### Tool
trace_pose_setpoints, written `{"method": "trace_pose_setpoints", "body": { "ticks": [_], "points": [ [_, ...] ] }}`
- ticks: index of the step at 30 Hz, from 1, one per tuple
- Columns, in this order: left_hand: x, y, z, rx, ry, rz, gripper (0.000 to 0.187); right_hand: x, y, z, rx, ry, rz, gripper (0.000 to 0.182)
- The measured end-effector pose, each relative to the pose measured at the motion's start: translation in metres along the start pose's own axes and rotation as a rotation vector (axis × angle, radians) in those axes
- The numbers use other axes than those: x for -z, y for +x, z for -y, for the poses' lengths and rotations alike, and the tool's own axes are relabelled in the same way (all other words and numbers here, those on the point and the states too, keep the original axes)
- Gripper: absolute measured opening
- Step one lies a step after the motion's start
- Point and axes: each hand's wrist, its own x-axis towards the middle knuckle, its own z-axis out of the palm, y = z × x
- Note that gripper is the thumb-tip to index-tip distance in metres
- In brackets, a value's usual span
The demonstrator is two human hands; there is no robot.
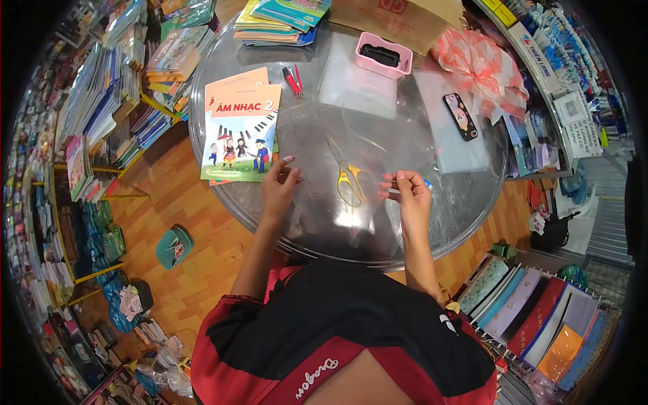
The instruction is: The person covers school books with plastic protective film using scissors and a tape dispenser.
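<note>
Near the front edge of the round metal counter (439, 223), our two hands hold a clear plastic sheet (351, 145) stretched between them. Our left hand (279, 183) pinches its left edge beside the green music book (241, 131); our right hand (405, 192) pinches the right edge, fingers closed narrow. We see the sheet is glossy and see-through, and yellow-handled scissors (349, 179) show beneath it. Farther right lies a phone (460, 116); a pink box (385, 55) sits at the far side.
</note>
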Motion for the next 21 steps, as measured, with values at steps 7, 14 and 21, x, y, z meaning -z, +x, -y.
{"method": "trace_pose_setpoints", "body": {
  "ticks": [7, 14, 21],
  "points": [
    [-0.014, -0.022, 0.001, -0.022, 0.129, 0.089, 0.018, 0.068, -0.024, 0.008, 0.112, -0.281, 0.044, 0.016],
    [-0.056, -0.060, 0.013, -0.012, 0.806, 0.292, 0.032, 0.115, -0.055, -0.009, 0.168, -0.371, 0.093, 0.016],
    [-0.107, -0.061, 0.027, 0.086, 1.046, 0.437, 0.046, 0.102, -0.046, -0.033, 0.365, -0.670, 0.237, 0.019]
  ]
}}
